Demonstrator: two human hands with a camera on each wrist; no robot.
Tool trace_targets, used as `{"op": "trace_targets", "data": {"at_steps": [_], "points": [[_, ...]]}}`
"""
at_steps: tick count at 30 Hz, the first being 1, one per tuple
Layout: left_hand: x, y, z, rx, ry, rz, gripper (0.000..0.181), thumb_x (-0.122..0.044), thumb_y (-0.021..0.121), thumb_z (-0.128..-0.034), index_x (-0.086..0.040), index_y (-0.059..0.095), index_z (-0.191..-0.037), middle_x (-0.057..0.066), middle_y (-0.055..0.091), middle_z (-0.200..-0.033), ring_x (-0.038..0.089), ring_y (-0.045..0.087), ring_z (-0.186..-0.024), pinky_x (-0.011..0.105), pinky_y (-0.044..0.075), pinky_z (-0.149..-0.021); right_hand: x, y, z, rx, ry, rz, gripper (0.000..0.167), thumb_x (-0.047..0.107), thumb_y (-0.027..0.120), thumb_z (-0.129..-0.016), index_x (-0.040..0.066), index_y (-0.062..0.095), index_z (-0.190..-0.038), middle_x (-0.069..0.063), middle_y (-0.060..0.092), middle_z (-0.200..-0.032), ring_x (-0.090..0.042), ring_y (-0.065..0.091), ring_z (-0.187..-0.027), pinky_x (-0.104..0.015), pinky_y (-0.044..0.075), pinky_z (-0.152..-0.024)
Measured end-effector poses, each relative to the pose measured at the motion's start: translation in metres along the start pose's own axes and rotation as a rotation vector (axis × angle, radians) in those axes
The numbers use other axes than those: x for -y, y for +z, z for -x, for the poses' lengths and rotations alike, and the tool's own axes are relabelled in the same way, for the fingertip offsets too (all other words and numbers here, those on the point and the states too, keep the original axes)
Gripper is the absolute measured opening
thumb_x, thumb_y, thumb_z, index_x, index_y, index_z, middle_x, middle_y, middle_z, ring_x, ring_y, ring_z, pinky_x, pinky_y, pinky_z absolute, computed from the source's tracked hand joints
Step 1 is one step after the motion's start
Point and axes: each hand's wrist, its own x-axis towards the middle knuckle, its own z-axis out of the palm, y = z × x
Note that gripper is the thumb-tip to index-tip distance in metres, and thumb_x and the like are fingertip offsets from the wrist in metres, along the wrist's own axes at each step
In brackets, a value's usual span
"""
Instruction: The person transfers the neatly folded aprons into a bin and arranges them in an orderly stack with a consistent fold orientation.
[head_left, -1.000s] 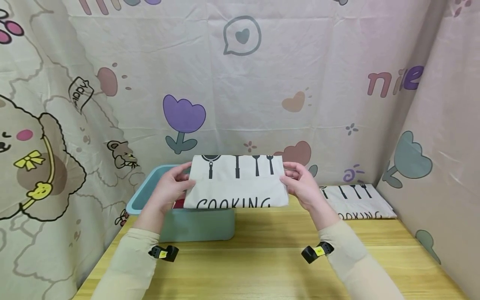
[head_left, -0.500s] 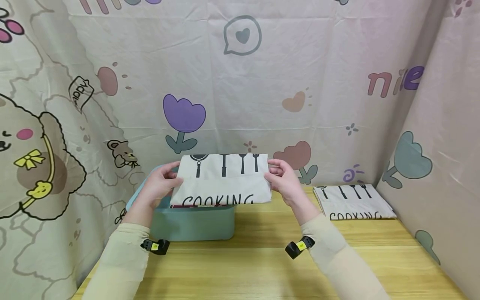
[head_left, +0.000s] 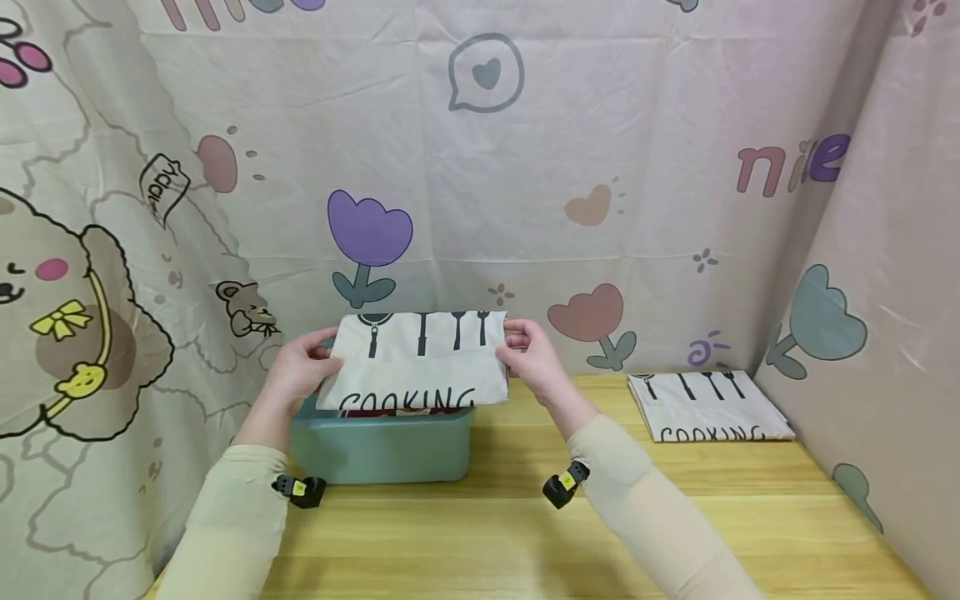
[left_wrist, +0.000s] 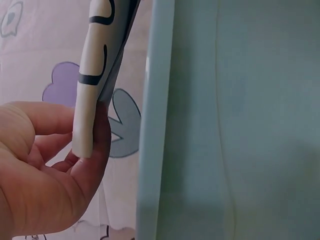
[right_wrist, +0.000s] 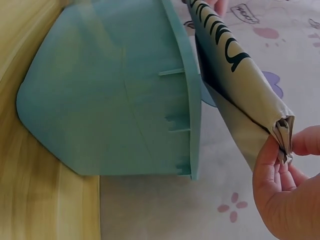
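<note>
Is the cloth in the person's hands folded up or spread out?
Folded. In the right wrist view, the cloth shows several layers stacked together at its end.

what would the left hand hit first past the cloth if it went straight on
Past the folded cloth, the left hand would likely meet the patterned curtain behind the bin; depth is unclear.

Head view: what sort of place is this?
Probably a makeshift recording booth: cartoon-printed fabric hangs behind and on both sides of a wooden table, and two black wrist cameras are in view.
</note>
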Motion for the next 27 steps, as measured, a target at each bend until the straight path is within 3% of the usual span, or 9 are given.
{"op": "trace_targets", "data": {"at_steps": [6,13,27], "points": [[0.007,-0.006,-0.005,-0.049,-0.046,-0.061,0.058,0.001,0.061,-0.092,0.002,0.043,-0.147,0.016,0.052,-0.106,0.027,0.046,-0.094,0.025,0.044,-0.065,0.0,0.015,-0.008,0.006,-0.008,0.028,0.045,-0.01,0.059,-0.086,-0.007,0.049,-0.13,-0.012,0.056,-0.096,-0.017,0.055,-0.08,-0.026,0.05,-0.059],[0.012,-0.011,-0.008,-0.086,-0.083,-0.144,0.056,-0.002,0.06,-0.0933,0.001,0.044,-0.147,0.021,0.053,-0.112,0.033,0.047,-0.099,0.037,0.045,-0.077,-0.002,0.027,-0.015,0.002,0.0,0.095,0.045,-0.007,0.061,-0.086,-0.005,0.05,-0.13,-0.01,0.055,-0.095,-0.018,0.053,-0.081,-0.027,0.05,-0.058],[0.016,-0.017,-0.01,-0.121,-0.077,-0.243,0.053,-0.004,0.059,-0.0938,0.003,0.046,-0.144,0.025,0.055,-0.116,0.037,0.05,-0.102,0.05,0.047,-0.086,-0.004,0.043,-0.019,-0.017,-0.048,0.308,0.041,-0.004,0.064,-0.085,-0.005,0.055,-0.126,-0.008,0.055,-0.093,-0.021,0.053,-0.085,-0.027,0.051,-0.064]]}}
